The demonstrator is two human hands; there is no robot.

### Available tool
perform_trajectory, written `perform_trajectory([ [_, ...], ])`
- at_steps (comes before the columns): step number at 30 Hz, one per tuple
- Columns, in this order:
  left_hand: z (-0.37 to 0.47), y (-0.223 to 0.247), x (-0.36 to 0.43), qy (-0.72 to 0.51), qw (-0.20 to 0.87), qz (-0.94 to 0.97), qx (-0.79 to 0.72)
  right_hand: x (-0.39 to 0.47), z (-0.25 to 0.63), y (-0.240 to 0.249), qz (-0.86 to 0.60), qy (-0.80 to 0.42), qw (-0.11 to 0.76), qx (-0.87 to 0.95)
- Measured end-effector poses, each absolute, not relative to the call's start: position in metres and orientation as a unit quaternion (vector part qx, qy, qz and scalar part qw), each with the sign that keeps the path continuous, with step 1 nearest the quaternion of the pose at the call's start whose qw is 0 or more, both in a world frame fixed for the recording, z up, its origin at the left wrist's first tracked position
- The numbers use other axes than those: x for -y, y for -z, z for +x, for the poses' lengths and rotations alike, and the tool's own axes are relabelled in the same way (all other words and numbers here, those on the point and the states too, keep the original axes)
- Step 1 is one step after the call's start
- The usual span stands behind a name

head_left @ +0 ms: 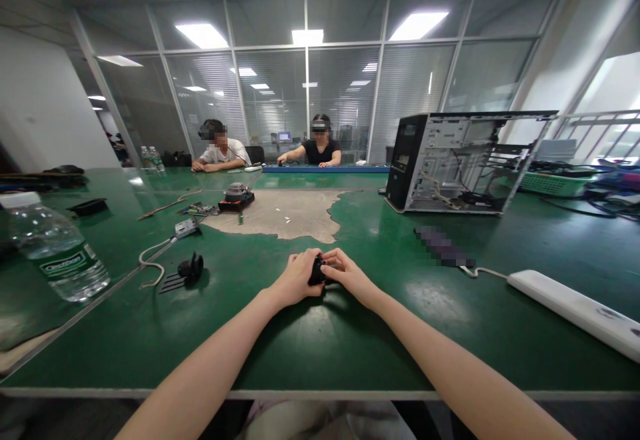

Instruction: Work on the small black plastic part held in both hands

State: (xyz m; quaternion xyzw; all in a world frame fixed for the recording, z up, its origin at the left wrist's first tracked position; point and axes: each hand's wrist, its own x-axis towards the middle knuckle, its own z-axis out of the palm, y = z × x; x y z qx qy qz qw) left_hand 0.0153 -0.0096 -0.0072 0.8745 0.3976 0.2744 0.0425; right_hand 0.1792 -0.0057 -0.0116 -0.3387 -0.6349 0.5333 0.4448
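Both hands meet around a small black part [317, 272] just above the green tabletop, near the middle of the view. My left hand [299, 276] is closed on it from the left, with thumb below and fingers over the top. From the right, my right hand [349, 276] pinches the same part with bent fingertips. Its exact kind cannot be made out, since the fingers cover most of it. A round black plastic piece [191, 267] with a slotted metal bracket [173, 283] lies on the table to the left of my hands.
An opened computer case [450, 167] stands at the right, near a phone [443, 247] and a white power strip [575, 307]. A water bottle [65, 260] stands at left. A heatsink with fan [237, 197] sits beyond my hands. Two people sit across the table.
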Motion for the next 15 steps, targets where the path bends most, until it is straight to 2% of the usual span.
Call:
perform_trajectory([
  [8, 0.0152, 0.0055, 0.0108, -0.271, 0.05, 0.872, -0.404, 0.0084, 0.1837, 0.0065, -0.287, -0.552, 0.424, 0.658],
  [15, 0.0149, 0.0047, 0.0103, -0.272, 0.055, 0.874, -0.399, 0.0062, 0.1805, 0.011, -0.343, -0.529, 0.436, 0.642],
])
